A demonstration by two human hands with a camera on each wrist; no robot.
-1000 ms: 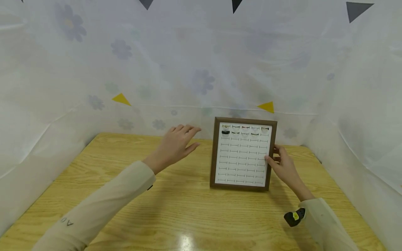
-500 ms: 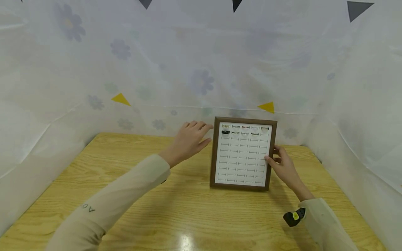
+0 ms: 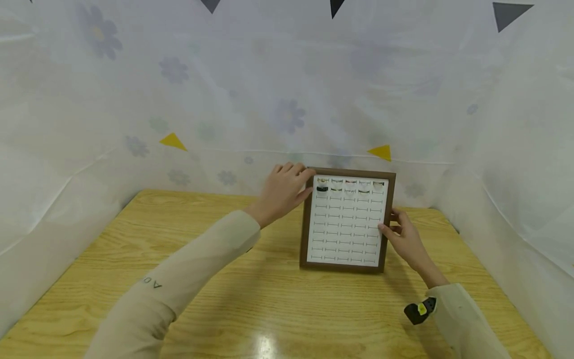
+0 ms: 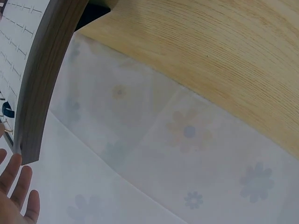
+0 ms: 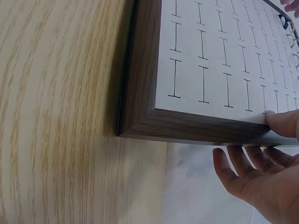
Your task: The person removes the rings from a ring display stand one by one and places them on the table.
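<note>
A dark wooden-framed ring display board stands tilted back on the table, its white slotted panel facing me. Several rings fill the top row, with a black one at the left. My left hand has its straight fingers at the frame's top left corner; contact is unclear. My right hand holds the frame's right edge, thumb on the front and fingers behind.
The board stands near the back of a light wooden table. White sheeting printed with flowers closes in the back and both sides. A black and yellow device sits at my right wrist.
My left hand has moved right across the table to the frame's top left corner. The right hand and the board have stayed where they were.
</note>
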